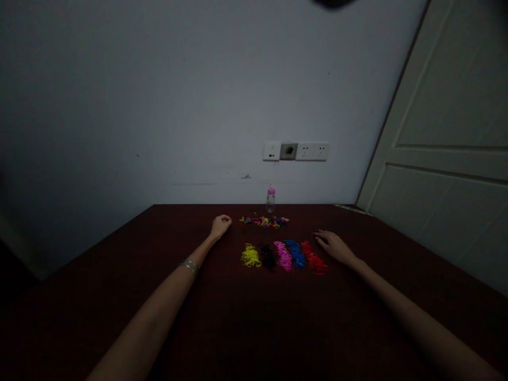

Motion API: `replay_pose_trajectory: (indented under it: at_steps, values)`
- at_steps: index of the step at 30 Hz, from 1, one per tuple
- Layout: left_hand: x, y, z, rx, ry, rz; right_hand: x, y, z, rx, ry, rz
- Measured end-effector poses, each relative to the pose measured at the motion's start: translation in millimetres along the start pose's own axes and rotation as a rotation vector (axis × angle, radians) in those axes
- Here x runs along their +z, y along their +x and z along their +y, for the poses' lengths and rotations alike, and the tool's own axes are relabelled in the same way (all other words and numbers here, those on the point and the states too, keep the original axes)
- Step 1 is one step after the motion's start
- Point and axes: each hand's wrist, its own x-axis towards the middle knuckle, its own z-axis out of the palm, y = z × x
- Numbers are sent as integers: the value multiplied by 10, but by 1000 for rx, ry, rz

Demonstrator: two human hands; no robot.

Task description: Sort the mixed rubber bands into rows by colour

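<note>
My left hand [221, 226] rests on the dark table left of a mixed-colour row of small rubber bands [264, 221]. Its fingers are curled in; whether anything is inside them is hidden. Flat on the table lies my right hand [332, 245], fingers stretched out and nothing visible in it, just beside the red rubber bands [314, 258]. Between my hands, sorted by colour, are piles of yellow rubber bands [250, 256], black rubber bands [268, 256], pink rubber bands [283, 256] and blue rubber bands [295, 254].
A clear bottle with a pink top [270, 200] stands upright behind the mixed bands, close to the wall [198, 106]. Sockets [312, 152] are set in that wall. The brown table [238, 328] reaches a pale panelled door [444, 174] at right.
</note>
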Motion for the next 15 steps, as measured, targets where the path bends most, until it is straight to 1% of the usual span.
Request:
replay_pose_trajectory:
  at_steps: [2,6,10,12,15]
  values:
    - [4,-9,49,29,65,-51,13,-4,-11,22,1,-5]
    - [50,-27,250,159,166,-226,21,-10,-21,44,6,-7]
    - [193,-32,488,282,266,-420,13,-36,-45,65,5,10]
    - [293,-35,577,294,312,-473,2,-48,-66,68,7,11]
    - [438,-44,659,292,373,-488,-18,-56,-96,76,8,6]
